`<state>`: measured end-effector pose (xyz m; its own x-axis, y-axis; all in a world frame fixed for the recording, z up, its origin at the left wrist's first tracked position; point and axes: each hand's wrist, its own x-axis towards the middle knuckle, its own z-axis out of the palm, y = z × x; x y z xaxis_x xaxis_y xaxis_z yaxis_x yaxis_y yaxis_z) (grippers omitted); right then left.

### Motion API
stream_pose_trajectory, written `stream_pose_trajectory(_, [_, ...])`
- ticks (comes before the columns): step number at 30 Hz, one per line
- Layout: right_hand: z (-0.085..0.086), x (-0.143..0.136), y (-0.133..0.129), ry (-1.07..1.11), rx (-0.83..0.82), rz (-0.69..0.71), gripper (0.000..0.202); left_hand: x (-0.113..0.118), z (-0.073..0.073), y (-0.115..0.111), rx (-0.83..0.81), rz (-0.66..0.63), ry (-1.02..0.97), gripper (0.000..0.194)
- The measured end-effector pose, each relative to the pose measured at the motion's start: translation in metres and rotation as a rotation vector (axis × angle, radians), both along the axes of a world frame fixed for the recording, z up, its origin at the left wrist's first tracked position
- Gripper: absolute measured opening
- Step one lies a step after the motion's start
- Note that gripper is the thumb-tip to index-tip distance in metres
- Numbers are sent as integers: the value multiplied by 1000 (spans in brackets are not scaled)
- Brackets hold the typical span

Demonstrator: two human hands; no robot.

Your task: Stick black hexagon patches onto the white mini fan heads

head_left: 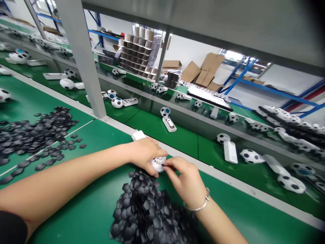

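Just beyond the black pieces (152, 210), your left hand (146, 153) cups the white ball (157, 166)
Your right hand (186, 179) seems to pinch a dark piece (164, 165) against it; probably light, stiff, smooth: hold around the curve

looks like a factory assembly line, heap of black bits (152, 210) on the desk (83, 210), green conveyor (184, 140), blue racks (275, 90)

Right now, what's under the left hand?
A white ball-shaped shell with an openwork grid shows past the left hand; a white block sticks out on its far side. The rest of the shell, and whether block and shell connect, is covered by the hand.
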<state>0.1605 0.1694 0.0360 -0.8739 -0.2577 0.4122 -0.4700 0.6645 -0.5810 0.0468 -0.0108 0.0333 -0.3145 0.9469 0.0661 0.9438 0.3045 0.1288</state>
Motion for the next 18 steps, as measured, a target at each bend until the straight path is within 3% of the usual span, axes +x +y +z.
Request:
stream_pose_trajectory(6, [-11,-6,-3,15,10,118,18,7,1,1,16,20,19,56])
stream_pose_trajectory(13, [-4,-5,0,-136,145,-36,15,3,8,-7,33,-28,-106,43])
stream_pose_trajectory(18, [-14,6,-13,-238,232,121,15,-1,6,-8,74,-15,-149,41])
